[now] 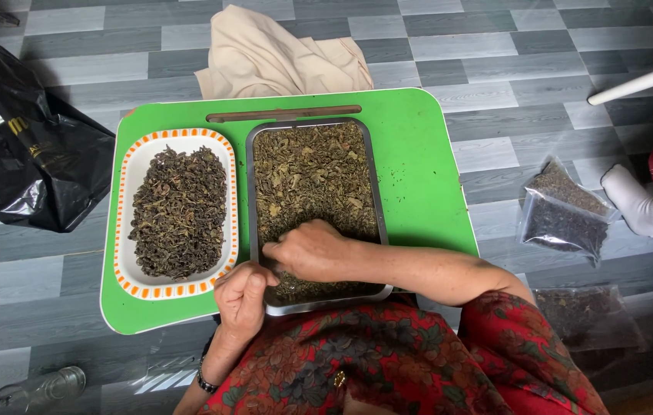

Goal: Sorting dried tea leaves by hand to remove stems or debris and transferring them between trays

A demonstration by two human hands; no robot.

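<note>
Fig.: sorting of dried leaves, head view, largest item to smallest.

Grey checkered floor [495, 61] fills the bkgd. On it sits a low green table [426, 169] w/ rounded corners; a beige cloth [280, 58] lies just behind its far edge, a black plastic bag [27, 146] to its left.

On the table we see two vessels side by side. Centre: a rectangular metal tray [251, 200] holding a loose layer of dried leaves [311, 173], olive-green, mixed w/ paler bits. Left: a white oval dish w/ orange-dotted rim [128, 192] carrying a darker heap of sorted leaves [180, 211]. A brown stick [284, 114] lies beyond the tray.

Right of the table, clear pouches of dark leaves [565, 211] rest on the floor; a glass bottle [42, 388] lies at lower left.

Hands: the right hand [307, 250] reaches across the tray's near part, fingers curled down into the leaves; whether it pinches any we cannot tell. The left hand [243, 296] is loosely clenched at the tray's near-left corner, touching the rim, approx. bracing it.

Step in hand, as we judge: picking through the tray's leaves, w/ chosen ones kept in the dish. The next move calls for a light pinch, so that only the wanted pieces lift, and a short carry left over the tray rim w/o spilling.
</note>
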